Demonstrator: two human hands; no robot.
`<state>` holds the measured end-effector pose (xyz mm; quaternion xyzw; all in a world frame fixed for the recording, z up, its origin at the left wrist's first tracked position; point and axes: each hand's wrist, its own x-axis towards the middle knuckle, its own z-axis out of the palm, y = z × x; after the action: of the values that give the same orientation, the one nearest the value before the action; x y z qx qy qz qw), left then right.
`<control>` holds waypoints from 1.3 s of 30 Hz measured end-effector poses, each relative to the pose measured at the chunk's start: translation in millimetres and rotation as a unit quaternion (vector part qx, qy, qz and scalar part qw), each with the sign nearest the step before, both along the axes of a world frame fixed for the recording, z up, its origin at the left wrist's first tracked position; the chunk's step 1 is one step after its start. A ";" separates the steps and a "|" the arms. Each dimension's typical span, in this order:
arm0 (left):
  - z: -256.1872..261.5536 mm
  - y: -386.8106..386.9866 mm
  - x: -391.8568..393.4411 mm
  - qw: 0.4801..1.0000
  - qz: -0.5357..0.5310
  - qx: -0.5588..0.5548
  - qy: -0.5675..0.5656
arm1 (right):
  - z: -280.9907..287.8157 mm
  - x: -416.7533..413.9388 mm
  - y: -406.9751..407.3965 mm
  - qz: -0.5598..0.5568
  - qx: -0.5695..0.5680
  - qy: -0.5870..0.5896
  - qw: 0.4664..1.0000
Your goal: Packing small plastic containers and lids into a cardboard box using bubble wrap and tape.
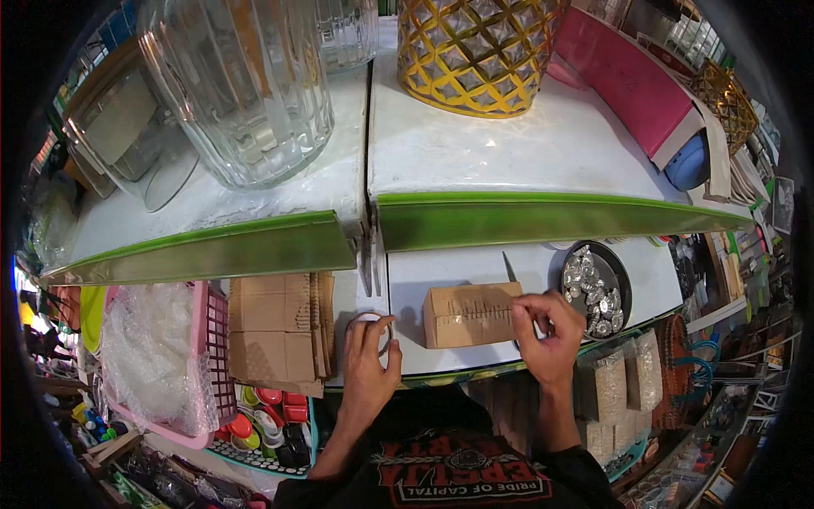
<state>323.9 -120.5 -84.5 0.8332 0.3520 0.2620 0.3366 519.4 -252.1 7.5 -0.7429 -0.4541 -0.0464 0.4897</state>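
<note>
A small closed cardboard box [474, 315] lies on the white lower shelf, with a jagged seam along its top. My right hand [550, 331] is at the box's right end, thumb and fingers brought together; whether something thin is pinched there I cannot tell. My left hand [372, 356] rests over a roll of tape [389, 337], fingers curved around its rim. Behind the box a pointed dark blade [509, 266] sticks out, its other end hidden. Right of the box stands a round black pan [626, 280] holding several shiny faceted knobs [594, 292].
Flattened cardboard boxes [273, 331] are stacked at left, beside a pink basket [202, 362] of bubble wrap. Above, the green-edged upper shelf [540, 219] holds a ribbed glass jar [254, 127], a gold-patterned glass vessel [477, 63] and a pink box [629, 95]. Wrapped packs [604, 388] stand lower right.
</note>
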 end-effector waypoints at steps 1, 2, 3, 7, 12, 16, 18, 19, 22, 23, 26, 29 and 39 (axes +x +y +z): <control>-0.9 -2.9 -3.0 1.000 0.000 0.000 0.001 | -6.5 -3.3 -2.8 0.008 0.034 -0.020 0.999; -1.1 -6.1 -6.1 0.997 0.000 0.054 0.056 | -11.6 -6.4 -4.9 0.016 0.067 -0.041 0.997; -2.0 -8.9 -9.2 0.988 0.000 0.109 0.111 | -15.2 -9.8 -5.2 0.017 0.067 -0.040 0.997; -30.5 -5.7 -16.3 0.979 -0.013 0.135 0.149 | -27.8 -22.9 -8.7 0.065 0.120 -0.081 0.987; -19.2 -1.2 -15.2 0.986 0.005 0.147 0.079 | -39.1 -37.2 -10.2 0.117 0.130 -0.068 0.982; 10.7 -10.1 -14.7 0.996 0.033 0.025 -0.075 | -44.7 -48.1 -11.5 0.177 0.128 0.001 0.976; 13.8 -12.5 -19.4 0.985 0.022 -0.042 -0.168 | -41.4 -55.1 -13.1 0.218 0.098 0.096 0.966; 13.4 -16.7 -20.9 0.985 0.022 -0.042 -0.168 | -38.0 -58.7 -11.7 0.218 0.098 0.096 0.966; 13.2 -33.0 -23.1 0.948 -0.015 -0.133 -0.287 | -26.3 -70.9 -3.0 0.220 0.002 0.243 0.945; 18.4 -36.2 -23.0 0.948 -0.015 -0.133 -0.288 | -26.8 -74.6 -0.8 0.220 0.002 0.243 0.945; 27.3 -44.7 -20.5 0.947 -0.083 -0.086 -0.299 | -35.6 -80.1 0.3 0.290 0.049 0.390 0.873; 26.8 -49.1 -20.2 0.934 -0.102 -0.097 -0.330 | -32.8 -77.3 -0.1 0.301 0.056 0.337 0.890; 35.0 -46.9 -19.4 0.937 -0.201 -0.078 -0.276 | -37.4 -81.2 -5.0 0.324 0.080 0.344 0.878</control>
<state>304.4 -167.4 -49.4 0.7524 0.0899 0.3806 0.5301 438.2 -257.0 -29.9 -0.4817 -0.4669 0.3372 0.6605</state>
